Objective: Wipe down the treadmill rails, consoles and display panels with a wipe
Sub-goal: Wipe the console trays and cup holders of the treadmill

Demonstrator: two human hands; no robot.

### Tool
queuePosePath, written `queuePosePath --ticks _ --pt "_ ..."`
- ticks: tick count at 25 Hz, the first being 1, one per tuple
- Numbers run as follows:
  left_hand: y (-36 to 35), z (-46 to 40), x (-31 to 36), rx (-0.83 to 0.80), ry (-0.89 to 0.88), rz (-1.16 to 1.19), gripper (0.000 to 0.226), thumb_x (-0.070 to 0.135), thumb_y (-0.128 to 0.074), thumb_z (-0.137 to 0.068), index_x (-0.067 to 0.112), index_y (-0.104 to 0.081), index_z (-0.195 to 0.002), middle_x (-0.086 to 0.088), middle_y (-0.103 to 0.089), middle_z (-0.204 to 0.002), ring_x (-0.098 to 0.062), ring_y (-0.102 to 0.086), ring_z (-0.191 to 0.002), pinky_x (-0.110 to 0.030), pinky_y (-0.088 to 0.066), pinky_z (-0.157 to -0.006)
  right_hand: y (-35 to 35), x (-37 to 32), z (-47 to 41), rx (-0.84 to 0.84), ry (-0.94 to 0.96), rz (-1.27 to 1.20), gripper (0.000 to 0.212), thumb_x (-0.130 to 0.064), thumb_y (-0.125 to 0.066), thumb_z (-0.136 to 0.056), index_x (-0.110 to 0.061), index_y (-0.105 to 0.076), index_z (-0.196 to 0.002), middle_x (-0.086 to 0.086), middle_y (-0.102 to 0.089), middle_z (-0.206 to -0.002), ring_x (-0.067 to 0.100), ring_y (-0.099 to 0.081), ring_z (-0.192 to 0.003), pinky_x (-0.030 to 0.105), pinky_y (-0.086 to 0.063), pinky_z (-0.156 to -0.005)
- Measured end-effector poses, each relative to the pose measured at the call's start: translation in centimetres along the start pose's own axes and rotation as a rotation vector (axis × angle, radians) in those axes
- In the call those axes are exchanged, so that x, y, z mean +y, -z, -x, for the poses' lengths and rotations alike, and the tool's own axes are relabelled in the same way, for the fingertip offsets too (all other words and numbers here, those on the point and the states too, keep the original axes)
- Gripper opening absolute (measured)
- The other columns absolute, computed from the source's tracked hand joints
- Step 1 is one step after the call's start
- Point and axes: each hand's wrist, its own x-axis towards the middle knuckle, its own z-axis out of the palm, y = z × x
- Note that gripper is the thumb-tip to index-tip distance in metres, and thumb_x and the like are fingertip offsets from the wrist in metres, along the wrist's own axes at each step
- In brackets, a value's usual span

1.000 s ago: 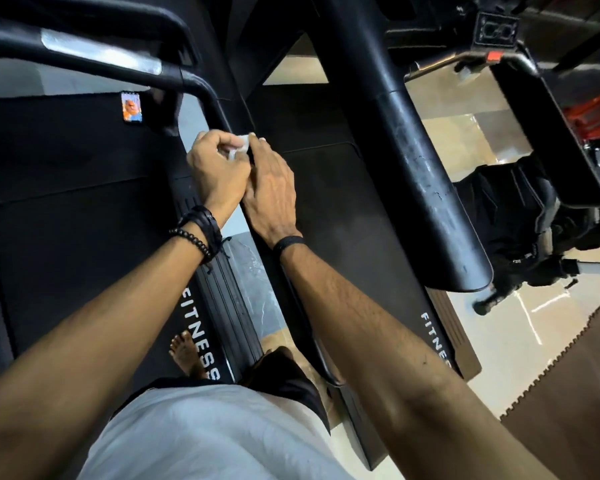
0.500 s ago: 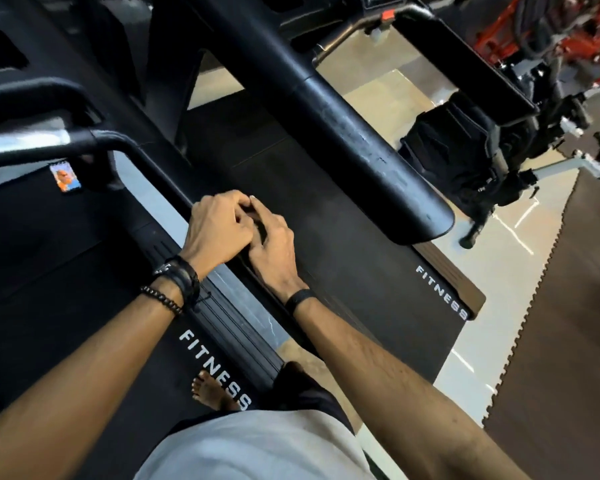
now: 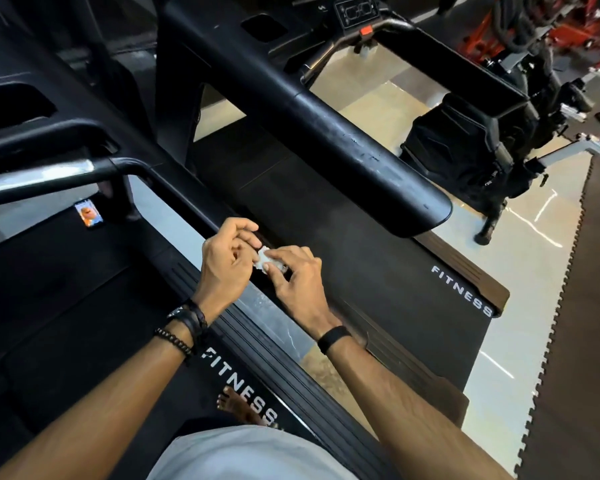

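Your two hands meet just below the middle of the frame, above the gap between two treadmills. Your left hand (image 3: 227, 259) has its fingers curled, thumb and fingertips pinching the left edge of a small crumpled white wipe (image 3: 266, 260). Your right hand (image 3: 297, 278) pinches the same wipe from the right, index finger and thumb bent onto it, the other fingers loosely curled. The wipe is between both hands, touching both and mostly hidden by them; whether it touches the rail beneath cannot be told.

Nothing here serves as a container except two dark recesses in the consoles: one at the left edge (image 3: 14, 107), one near top centre (image 3: 262, 27). Both look dark inside, and their contents cannot be made out.

Counted: two treadmill decks, each printed FITNESS, the left deck (image 3: 66, 306) and the right deck (image 3: 378, 271). One thick black rail (image 3: 343, 140) runs from top centre to right of centre. One thinner handlebar with a silver patch (image 3: 39, 174) is at the left. One phone (image 3: 89, 213) lies on the left deck, screen lit. Your left wrist carries three dark bands (image 3: 184, 327); your right wrist carries one (image 3: 333, 339). One bare foot (image 3: 238, 405) shows at lower centre.
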Motion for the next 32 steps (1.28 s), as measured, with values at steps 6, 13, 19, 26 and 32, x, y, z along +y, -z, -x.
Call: queuePosePath --ticks 6,13,19,26,32 --pt "2.2 0.9 0.9 -0.053 -0.113 -0.148 0.036 -0.016 -0.049 -0.084 0.011 -0.069 -0.097 0.001 -0.068 -0.087 -0.011 -0.063 -0.077 -0.024 -0.055 -0.07 1.4 -0.3 1.7 0.052 -0.101 0.069 0.018 -0.013 -0.067 -0.091 -0.02 -0.074 -0.105 -0.003 -0.069 -0.104 0.018 -0.057 -0.1 0.03 -0.031 -0.085" --pt "10.6 -5.7 2.9 0.037 -0.191 -0.323 0.029 -0.011 -0.051 -0.084 0.008 -0.07 -0.096 -0.001 -0.067 -0.092 -0.011 -0.06 -0.079 -0.027 -0.05 -0.073 -1.7 -6.6 -4.8 0.069 -0.035 -0.138 0.018 -0.013 -0.068 -0.089 -0.022 -0.076 -0.103 -0.005 -0.07 -0.1 0.015 -0.061 -0.097 0.044 -0.048 -0.094" --pt "22.7 -13.0 0.7 0.252 -0.164 -0.455 0.022 0.005 -0.052 -0.082 0.016 -0.069 -0.089 0.002 -0.067 -0.086 -0.021 -0.063 -0.076 -0.044 -0.055 -0.075 -8.8 -14.3 -14.4 0.033 0.067 -0.22 0.015 -0.014 -0.067 -0.089 -0.021 -0.077 -0.097 -0.005 -0.07 -0.093 0.015 -0.063 -0.085 0.042 -0.052 -0.085" --pt "34.6 -16.6 -3.3 0.309 -0.012 -0.608 0.018 0.005 -0.058 -0.085 0.017 -0.07 -0.091 0.004 -0.067 -0.085 -0.023 -0.063 -0.081 -0.039 -0.053 -0.079 -17.9 -21.6 -22.2 -0.041 0.145 -0.268 0.012 -0.01 -0.069 -0.09 -0.015 -0.077 -0.098 -0.002 -0.072 -0.094 0.012 -0.066 -0.085 0.026 -0.053 -0.081" --pt "36.7 -18.3 -5.6 0.211 0.115 -0.714 0.016 0.013 -0.06 -0.089 0.018 -0.072 -0.098 0.002 -0.071 -0.096 -0.024 -0.066 -0.092 -0.035 -0.051 -0.083 -21.1 -20.1 -24.7 -0.07 0.1 -0.225 0.01 -0.01 -0.07 -0.09 -0.014 -0.077 -0.096 -0.002 -0.073 -0.094 0.004 -0.065 -0.084 0.01 -0.046 -0.075"
